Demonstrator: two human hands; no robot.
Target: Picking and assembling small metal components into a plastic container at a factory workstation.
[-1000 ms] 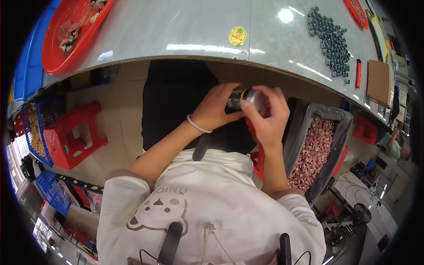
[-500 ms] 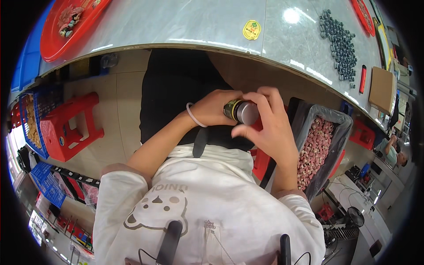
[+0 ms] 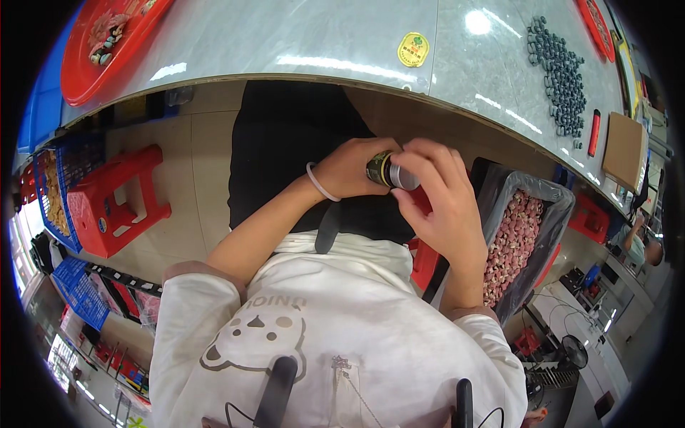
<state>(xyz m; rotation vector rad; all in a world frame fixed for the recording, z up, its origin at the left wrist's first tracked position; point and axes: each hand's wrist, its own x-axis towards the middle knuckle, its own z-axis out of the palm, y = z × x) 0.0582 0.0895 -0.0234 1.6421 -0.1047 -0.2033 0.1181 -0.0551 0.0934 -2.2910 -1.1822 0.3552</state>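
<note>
Over my lap, my left hand [image 3: 357,170] is wrapped round a small jar [image 3: 380,169] with a dark, yellow-banded label. The jar lies tilted, its silver lid [image 3: 404,178] turned toward the right. My right hand [image 3: 444,203] curls about that lid, fingertips along the upper edge and thumb at the lower one. The fingers cover part of the lid, and the left hand hides the jar's other end.
Above my lap runs the grey table [image 3: 342,36], bearing a yellow sticker [image 3: 413,49], many small dark pieces [image 3: 560,78], a red pen-like stick [image 3: 594,133] and a red tray [image 3: 71,78]. A lined crate [image 3: 542,235] of pinkish pieces stands right; a red stool [image 3: 107,214] left.
My right hand's fingers and thumb have come in closer round the lid, covering more of it. The left hand keeps its hold on the jar. The view has shifted slightly.
</note>
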